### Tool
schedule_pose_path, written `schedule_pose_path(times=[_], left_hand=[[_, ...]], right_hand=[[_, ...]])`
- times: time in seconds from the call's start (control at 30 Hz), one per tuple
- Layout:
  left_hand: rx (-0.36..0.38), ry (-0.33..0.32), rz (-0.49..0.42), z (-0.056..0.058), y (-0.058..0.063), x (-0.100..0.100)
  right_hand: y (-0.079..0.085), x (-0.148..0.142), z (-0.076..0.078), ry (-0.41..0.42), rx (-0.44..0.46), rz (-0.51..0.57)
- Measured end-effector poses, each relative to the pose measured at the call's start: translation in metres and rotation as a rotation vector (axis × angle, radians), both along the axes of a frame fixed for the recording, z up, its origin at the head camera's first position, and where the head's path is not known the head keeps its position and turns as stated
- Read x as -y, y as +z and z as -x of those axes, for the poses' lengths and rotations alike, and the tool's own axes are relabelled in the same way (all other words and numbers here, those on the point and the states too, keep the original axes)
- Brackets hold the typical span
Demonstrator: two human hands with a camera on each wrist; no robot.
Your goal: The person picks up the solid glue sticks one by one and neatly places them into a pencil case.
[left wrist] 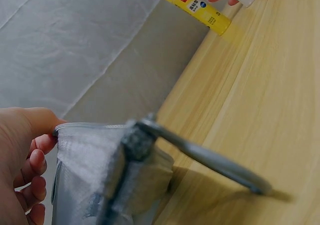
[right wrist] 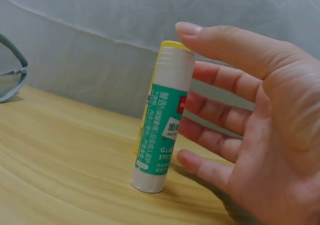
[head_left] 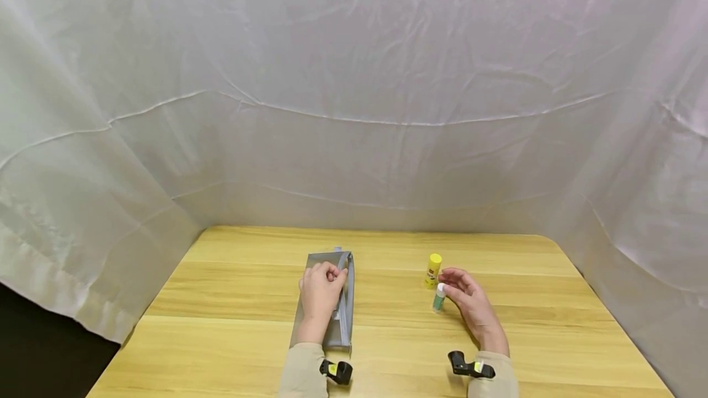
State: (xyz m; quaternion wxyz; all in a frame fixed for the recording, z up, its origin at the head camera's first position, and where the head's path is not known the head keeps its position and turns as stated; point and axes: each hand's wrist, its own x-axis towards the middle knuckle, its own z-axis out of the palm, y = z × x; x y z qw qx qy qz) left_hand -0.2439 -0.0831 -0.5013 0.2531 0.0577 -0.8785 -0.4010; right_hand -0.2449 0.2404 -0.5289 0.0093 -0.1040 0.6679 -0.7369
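My left hand [head_left: 321,290] pinches the edge of a grey translucent zip pencil pouch [head_left: 345,318] between thumb and forefinger. The pouch lies on the left half of the table, and its mouth gapes in the left wrist view, its grey zip edge [left wrist: 215,161] bowed outward. A green-and-white glue stick [right wrist: 162,120] stands upright on the table. Around its far side my right hand [head_left: 470,303] is spread, fingers loosely bent and thumb [right wrist: 225,42] raised near the white cap. Just behind stands a taller yellow glue stick [head_left: 433,271], mostly hidden in the right wrist view.
The wooden table [head_left: 249,306] carries these things. Pale grey curtains [head_left: 387,158] hang along its back and both sides. Black camera mounts [head_left: 470,366] sit on both wrists over beige sleeves.
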Motion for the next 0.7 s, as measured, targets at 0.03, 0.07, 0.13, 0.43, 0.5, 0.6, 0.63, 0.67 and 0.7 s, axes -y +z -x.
schedule_pose_path(times=[0.03, 0.07, 0.13, 0.43, 0.5, 0.6, 0.63, 0.67, 0.7], left_hand=[[0.001, -0.001, -0.002, -0.0003, 0.0003, 0.0002], [0.003, -0.002, -0.002, -0.0002, 0.0003, 0.0002], [0.007, -0.002, -0.003, -0.0005, 0.0004, 0.0002], [0.010, -0.001, -0.007, -0.0011, 0.0008, -0.0002], [0.011, -0.002, -0.006, -0.0009, 0.0007, -0.0005], [0.013, -0.004, -0.004, -0.0008, 0.0007, -0.0009], [0.013, -0.004, -0.004, -0.0007, 0.0006, -0.0010], [0.014, -0.004, -0.004, -0.0008, 0.0006, -0.0011], [0.015, -0.005, -0.005, -0.0010, 0.0007, -0.0011]], right_hand=[[-0.0003, -0.0003, 0.0000, 0.015, -0.008, -0.005], [-0.0006, -0.0006, 0.0000, 0.030, -0.014, -0.010], [-0.0014, -0.0015, 0.0001, 0.061, -0.026, -0.014], [-0.0040, -0.0053, 0.0003, 0.118, -0.011, -0.034], [-0.0041, -0.0063, 0.0003, 0.130, -0.011, -0.032], [-0.0039, -0.0074, 0.0003, 0.152, -0.022, -0.028], [-0.0038, -0.0076, 0.0002, 0.160, -0.026, -0.027], [-0.0039, -0.0079, 0.0002, 0.168, -0.030, -0.027], [-0.0041, -0.0080, 0.0003, 0.177, -0.038, -0.025]])
